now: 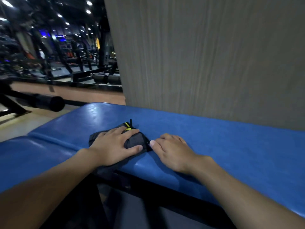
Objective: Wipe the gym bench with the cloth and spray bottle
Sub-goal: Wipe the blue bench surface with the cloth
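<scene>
Fingers [132, 133] flat on cloth [134, 141], L hand [112, 144].

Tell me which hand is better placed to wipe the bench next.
Left. The left hand lies flat on the cloth; the right hand rests on bare bench beside it.

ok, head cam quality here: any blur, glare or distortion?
Head view: dim overall; gym background upper left is motion-blurred, ceiling lights smeared. Head view: pale glare patches on the blue bench near its left end; wide-angle curves its front edge. Head view: the left hand, right hand and cloth are fairly sharp.
</scene>
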`<move>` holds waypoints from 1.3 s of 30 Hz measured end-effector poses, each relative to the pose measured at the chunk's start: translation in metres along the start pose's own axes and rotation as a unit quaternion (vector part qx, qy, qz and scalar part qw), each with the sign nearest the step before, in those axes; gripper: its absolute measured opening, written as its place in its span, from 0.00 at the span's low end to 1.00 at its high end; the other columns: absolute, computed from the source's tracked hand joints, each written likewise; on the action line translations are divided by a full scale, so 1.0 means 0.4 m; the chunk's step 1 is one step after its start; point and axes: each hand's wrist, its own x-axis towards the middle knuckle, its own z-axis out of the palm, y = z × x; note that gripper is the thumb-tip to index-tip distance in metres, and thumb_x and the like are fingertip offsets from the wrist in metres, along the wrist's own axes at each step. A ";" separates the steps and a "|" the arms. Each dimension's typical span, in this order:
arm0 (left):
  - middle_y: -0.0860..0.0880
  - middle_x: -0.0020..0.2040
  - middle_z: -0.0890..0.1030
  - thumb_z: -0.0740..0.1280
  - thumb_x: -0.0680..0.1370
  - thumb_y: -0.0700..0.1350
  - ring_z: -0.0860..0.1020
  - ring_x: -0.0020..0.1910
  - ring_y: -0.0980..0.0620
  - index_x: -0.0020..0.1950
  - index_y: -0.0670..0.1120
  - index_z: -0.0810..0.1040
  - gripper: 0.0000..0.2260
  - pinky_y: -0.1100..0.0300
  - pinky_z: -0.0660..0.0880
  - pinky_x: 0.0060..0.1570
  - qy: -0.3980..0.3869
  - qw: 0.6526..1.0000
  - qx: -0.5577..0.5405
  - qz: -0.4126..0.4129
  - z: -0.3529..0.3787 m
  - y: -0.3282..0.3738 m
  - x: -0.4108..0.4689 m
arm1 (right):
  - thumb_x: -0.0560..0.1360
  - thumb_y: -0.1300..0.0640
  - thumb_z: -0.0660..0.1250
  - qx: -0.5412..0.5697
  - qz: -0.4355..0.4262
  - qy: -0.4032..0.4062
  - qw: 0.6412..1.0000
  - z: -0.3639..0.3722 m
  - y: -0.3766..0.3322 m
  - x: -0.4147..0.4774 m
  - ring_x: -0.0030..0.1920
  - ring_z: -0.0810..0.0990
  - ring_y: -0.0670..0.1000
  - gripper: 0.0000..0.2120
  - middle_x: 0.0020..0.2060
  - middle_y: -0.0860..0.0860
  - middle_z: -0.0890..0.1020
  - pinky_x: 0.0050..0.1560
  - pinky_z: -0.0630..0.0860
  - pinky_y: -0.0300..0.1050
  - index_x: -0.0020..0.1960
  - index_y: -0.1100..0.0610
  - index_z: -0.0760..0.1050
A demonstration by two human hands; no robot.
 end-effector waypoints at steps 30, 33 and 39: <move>0.49 0.76 0.65 0.48 0.75 0.75 0.66 0.72 0.36 0.74 0.67 0.62 0.29 0.34 0.60 0.66 0.046 0.942 -0.077 -0.325 -0.020 -0.641 0.075 | 0.78 0.31 0.37 -0.096 -0.148 -0.083 0.981 0.185 -0.351 0.367 0.79 0.42 0.54 0.29 0.80 0.44 0.47 0.75 0.40 0.62 0.78 0.37 0.48; 0.48 0.76 0.64 0.45 0.71 0.76 0.63 0.73 0.37 0.74 0.68 0.59 0.33 0.32 0.59 0.68 0.026 0.950 -0.065 -0.306 -0.022 -0.624 0.058 | 0.78 0.31 0.37 -0.097 -0.147 -0.078 0.981 0.187 -0.357 0.365 0.79 0.43 0.53 0.29 0.80 0.43 0.47 0.75 0.41 0.62 0.78 0.37 0.48; 0.49 0.77 0.63 0.42 0.71 0.76 0.61 0.75 0.40 0.72 0.71 0.59 0.31 0.33 0.58 0.69 -0.013 0.971 -0.066 -0.231 -0.027 -0.557 0.029 | 0.80 0.35 0.41 -0.112 -0.144 -0.073 0.980 0.154 -0.380 0.367 0.76 0.55 0.54 0.25 0.76 0.44 0.59 0.73 0.51 0.61 0.74 0.38 0.58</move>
